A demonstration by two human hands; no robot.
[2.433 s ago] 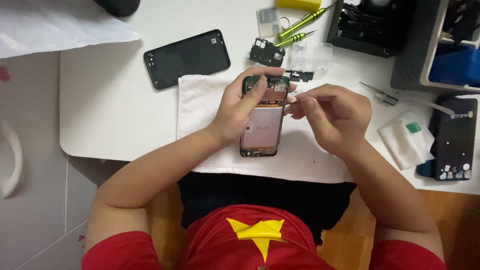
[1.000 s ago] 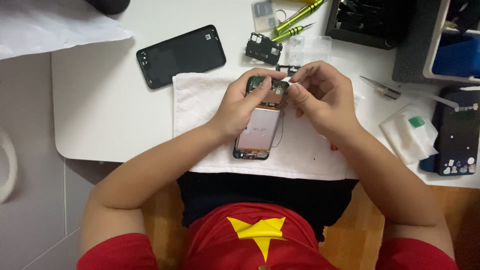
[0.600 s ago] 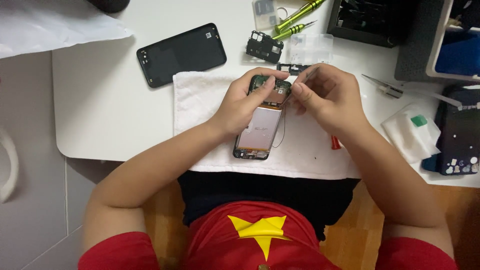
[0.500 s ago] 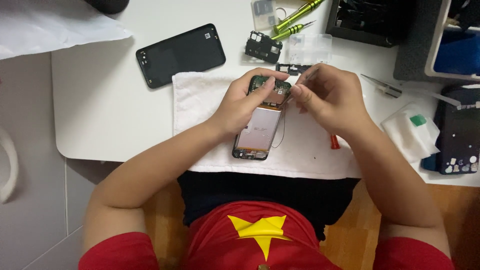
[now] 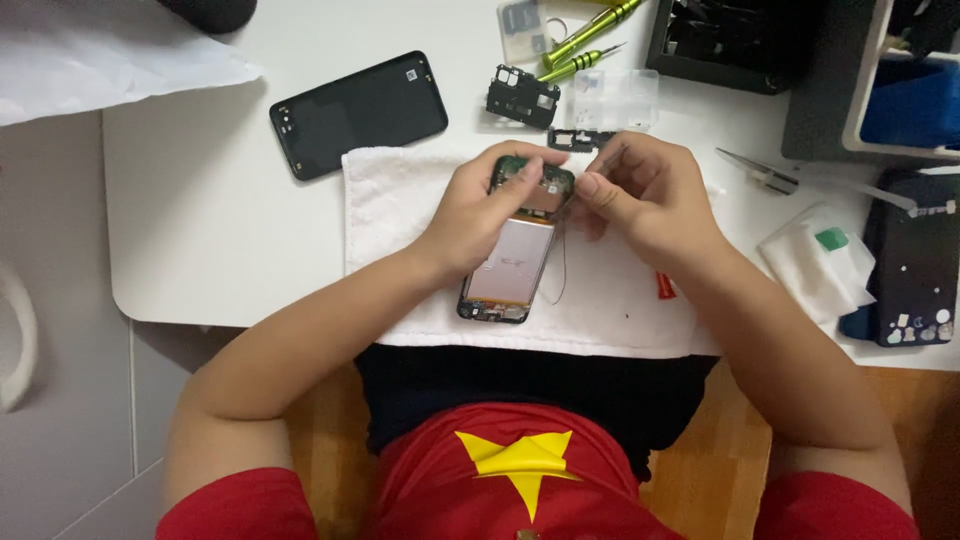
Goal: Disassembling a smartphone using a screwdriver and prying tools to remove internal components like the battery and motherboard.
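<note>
White bench (image 5: 200, 220) fills the head view, with a white towel (image 5: 620, 310) spread at its near edge. On the towel lies an opened phone (image 5: 512, 250), battery showing. The left hand (image 5: 480, 205) clamps the phone's upper end, fingers curled over it. The right hand (image 5: 645, 195) has fingertips pressed together at the phone's top corner; what they pinch is too small to tell. A black back cover (image 5: 358, 112) lies toward the far edge, green screwdrivers (image 5: 585, 40) beyond.
</note>
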